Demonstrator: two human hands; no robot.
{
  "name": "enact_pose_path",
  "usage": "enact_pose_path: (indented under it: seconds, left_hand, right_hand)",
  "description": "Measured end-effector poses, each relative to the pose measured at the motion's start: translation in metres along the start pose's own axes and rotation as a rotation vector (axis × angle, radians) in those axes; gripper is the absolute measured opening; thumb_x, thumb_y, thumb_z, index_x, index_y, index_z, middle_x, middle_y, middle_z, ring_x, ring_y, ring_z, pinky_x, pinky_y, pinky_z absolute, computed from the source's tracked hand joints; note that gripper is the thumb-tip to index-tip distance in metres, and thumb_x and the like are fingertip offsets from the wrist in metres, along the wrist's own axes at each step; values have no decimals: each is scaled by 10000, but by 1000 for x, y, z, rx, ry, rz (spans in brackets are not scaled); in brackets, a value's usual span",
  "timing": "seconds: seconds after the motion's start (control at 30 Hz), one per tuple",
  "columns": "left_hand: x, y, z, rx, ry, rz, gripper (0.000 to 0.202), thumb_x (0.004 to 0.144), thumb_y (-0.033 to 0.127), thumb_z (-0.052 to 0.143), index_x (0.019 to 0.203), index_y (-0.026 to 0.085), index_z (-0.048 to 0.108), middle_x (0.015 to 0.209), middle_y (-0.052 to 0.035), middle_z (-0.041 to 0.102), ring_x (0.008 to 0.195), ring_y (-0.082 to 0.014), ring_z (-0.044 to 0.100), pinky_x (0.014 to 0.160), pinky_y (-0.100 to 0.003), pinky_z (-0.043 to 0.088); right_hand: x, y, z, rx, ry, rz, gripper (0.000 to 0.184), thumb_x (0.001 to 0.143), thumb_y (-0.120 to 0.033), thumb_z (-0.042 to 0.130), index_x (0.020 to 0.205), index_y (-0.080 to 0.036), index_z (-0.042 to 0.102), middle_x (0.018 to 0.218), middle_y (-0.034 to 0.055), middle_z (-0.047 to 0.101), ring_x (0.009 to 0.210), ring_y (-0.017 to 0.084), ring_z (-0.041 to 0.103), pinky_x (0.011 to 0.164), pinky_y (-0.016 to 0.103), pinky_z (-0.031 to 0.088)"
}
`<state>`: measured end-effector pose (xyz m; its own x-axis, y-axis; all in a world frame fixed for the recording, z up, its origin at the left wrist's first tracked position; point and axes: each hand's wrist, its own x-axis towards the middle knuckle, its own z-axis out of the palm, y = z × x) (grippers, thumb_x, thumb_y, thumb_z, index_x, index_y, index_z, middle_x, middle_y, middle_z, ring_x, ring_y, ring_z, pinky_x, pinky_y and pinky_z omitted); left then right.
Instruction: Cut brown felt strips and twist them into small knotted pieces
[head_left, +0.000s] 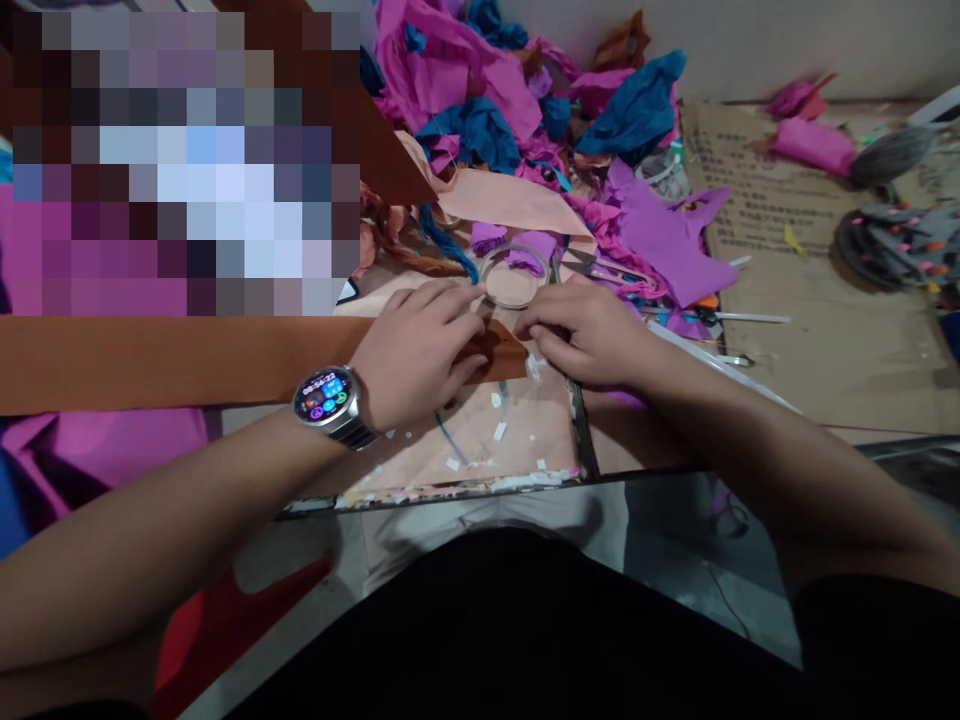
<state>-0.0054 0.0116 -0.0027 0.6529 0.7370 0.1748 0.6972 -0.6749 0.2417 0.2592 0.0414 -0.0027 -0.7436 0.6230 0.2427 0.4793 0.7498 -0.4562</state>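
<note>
A long brown strip of paper or cloth runs in from the left and ends in a folded, slanted tip between my hands. My left hand, with a smartwatch on the wrist, lies flat over the strip, fingers stretched out. At the strip's right end is my right hand, its fingers curled together; whatever they pinch is hidden. Just beyond the fingertips rests a clear round ring, like a tape roll. Small thread snips lie behind my right hand.
Crumpled pink, blue and purple crepe-like scraps heap up at the back. Flattened cardboard covers the right side, with a dark dotted item on it. White bits dot the worn board near the table edge. Blurred blocks hide the upper left.
</note>
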Motion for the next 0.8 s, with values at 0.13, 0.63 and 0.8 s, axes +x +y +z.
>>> enact_pose_path:
  seconds: [0.13, 0.63, 0.8]
  left_hand:
    - [1, -2, 4, 1, 22, 62, 212, 1008, 242, 543, 1013, 185, 747, 1433, -101, 662, 1280, -333, 610, 1085, -543, 506]
    - [-3, 3, -2, 10, 259, 203, 79, 939, 191, 619, 950, 211, 694, 1312, -67, 725, 1203, -285, 642, 1008, -502, 519]
    - [-4, 6, 2, 9, 256, 219, 80, 944, 195, 612, 955, 213, 689, 1293, -65, 734, 1180, -279, 649, 969, -480, 515]
  right_hand:
    - [1, 0, 4, -17, 30, 52, 219, 985, -252, 565, 1017, -180, 770, 921, 83, 767, 857, 226, 677, 794, 352, 437]
    - [1, -4, 3, 158, 169, 189, 578, 1105, -510, 382, 674, -195, 601, 706, 33, 597, 690, 178, 559, 697, 339, 389]
    - [2, -7, 7, 276, 118, 194, 514, 1071, -474, 500, 645, -195, 566, 676, 4, 556, 650, 151, 532, 656, 317, 376]
